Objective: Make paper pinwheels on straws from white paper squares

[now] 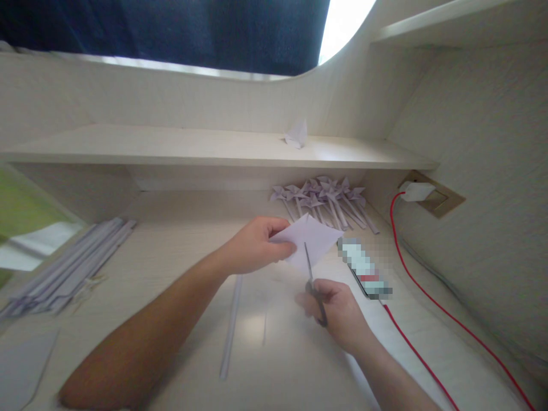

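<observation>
- A person's left hand [257,245] pinches a white paper sheet [314,240] by its left edge, thumb on top, holding it just above the desk [171,268].
- The right hand [336,308], just in front of the sheet, is closed around the handles of a pair of scissors [311,279]; the blades point up across the paper's lower edge.
- Behind the sheet, a cluster of paper pinwheels [323,197] lies under the shelf [192,148].
- On that shelf, above the sheet, sits a small folded paper shape [297,135].
- Right of the sheet lies a phone [363,268], its screen blurred, with a red cable [428,297] running to a wall socket [432,194].
- Far left of the sheet rests a bundle of rolled paper sticks [68,265]; a single stick [231,325] lies in front of the sheet, between the forearms.
</observation>
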Motion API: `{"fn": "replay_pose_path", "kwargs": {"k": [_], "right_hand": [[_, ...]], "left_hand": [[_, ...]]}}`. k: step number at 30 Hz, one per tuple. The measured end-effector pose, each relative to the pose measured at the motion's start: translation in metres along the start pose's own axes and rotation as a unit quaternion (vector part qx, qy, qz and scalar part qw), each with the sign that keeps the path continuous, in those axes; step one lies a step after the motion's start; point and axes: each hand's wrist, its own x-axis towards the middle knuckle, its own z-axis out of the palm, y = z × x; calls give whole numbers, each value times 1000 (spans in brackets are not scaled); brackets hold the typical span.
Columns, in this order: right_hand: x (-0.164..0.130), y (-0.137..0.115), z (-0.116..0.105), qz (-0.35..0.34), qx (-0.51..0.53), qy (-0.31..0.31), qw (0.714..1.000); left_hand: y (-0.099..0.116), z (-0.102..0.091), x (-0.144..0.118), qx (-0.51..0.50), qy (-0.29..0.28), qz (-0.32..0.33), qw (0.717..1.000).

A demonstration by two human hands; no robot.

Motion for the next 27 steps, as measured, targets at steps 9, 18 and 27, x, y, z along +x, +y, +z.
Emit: {"fn": "replay_pose_path", "kwargs": {"k": [9,18,27], "right_hand": [[0,2,-1,1,-21,-38,999],[1,9,-6,-30,-19,0,999],[5,8,-12,-79,41,170,981]], "left_hand": [[-10,-7,11,-103,52,18,993],[-14,-27,12,-184,145,41,971],[-12,-9,9,-2,-65,-27,998]]}}
